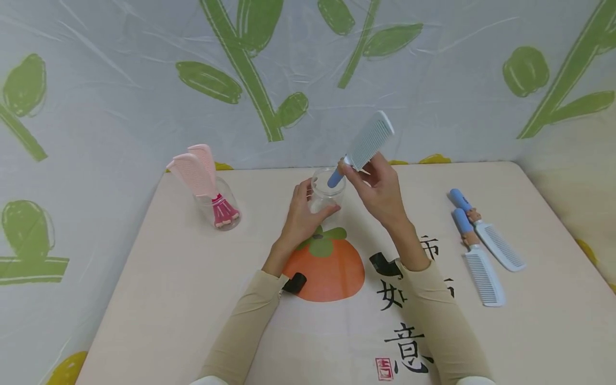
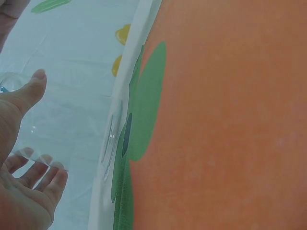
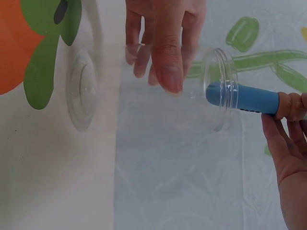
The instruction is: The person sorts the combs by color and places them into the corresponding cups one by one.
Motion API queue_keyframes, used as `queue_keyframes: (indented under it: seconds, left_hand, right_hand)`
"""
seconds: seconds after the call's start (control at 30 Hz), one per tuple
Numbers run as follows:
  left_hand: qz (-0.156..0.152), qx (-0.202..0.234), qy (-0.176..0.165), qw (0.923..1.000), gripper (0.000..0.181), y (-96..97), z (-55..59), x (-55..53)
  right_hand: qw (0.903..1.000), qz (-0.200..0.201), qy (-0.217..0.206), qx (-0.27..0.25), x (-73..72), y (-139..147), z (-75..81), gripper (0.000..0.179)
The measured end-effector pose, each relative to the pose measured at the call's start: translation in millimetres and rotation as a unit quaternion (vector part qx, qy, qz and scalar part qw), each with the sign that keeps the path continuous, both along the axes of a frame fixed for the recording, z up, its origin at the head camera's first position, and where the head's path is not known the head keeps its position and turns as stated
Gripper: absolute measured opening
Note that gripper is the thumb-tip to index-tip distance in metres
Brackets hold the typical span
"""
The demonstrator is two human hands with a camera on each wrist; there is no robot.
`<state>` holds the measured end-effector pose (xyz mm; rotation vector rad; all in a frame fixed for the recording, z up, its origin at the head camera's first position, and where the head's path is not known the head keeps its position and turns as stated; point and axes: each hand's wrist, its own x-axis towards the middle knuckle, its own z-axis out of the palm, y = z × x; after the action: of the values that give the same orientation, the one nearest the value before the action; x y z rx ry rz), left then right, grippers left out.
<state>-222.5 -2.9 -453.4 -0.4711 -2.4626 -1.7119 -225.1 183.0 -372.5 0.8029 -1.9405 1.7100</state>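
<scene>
A clear jar (image 1: 323,200) stands near the table's back edge. My left hand (image 1: 303,214) grips its side, thumb on one side and fingers on the other. My right hand (image 1: 382,192) holds a light blue comb (image 1: 370,140) by its middle, teeth end up and tilted right. In the right wrist view the tip of the comb's blue handle (image 3: 256,99) is inside the mouth of the jar (image 3: 158,108). Two similar blue combs, a nearer one (image 1: 483,275) and a farther one (image 1: 500,247), lie on the table at the right.
At the left, another clear jar (image 1: 231,195) holds two pink combs (image 1: 194,174), heads sticking out. The table (image 1: 192,299) bears a printed orange fruit (image 1: 332,272) and black lettering (image 1: 409,350). A patterned sheet (image 1: 433,80) hangs behind the table.
</scene>
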Motion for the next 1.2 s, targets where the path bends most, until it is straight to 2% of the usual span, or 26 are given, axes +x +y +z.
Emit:
queue_keyframes:
  seconds: [0.23,0.43,0.73,1.03,1.2]
  left_hand:
    - [-0.001,0.002,-0.005,1.0000,0.082,0.0,-0.9,0.1]
    - [0.001,0.000,-0.007,1.0000,0.082,-0.9,-1.0,0.9]
    - [0.003,0.000,-0.006,1.0000,0.083,0.1,-0.4,1.1]
    - [0.003,-0.001,-0.010,0.9999,0.081,0.6,-0.1,1.1]
    - [0.004,0.000,-0.012,0.9999,0.081,1.0,-0.6,0.7]
  right_hand:
    - [0.9991,-0.015,-0.035,0.017,0.4,0,-6.1,0.043]
    - [0.9979,-0.031,-0.035,0.046,0.2,-1,-8.7,0.046]
    - [0.9955,-0.061,-0.020,0.069,-1.2,-8,-10.0,0.038]
    - [0.9919,-0.081,-0.036,0.091,-1.2,-9,-14.7,0.033]
    - [0.9854,-0.115,-0.026,0.123,-1.5,-11,-16.8,0.024]
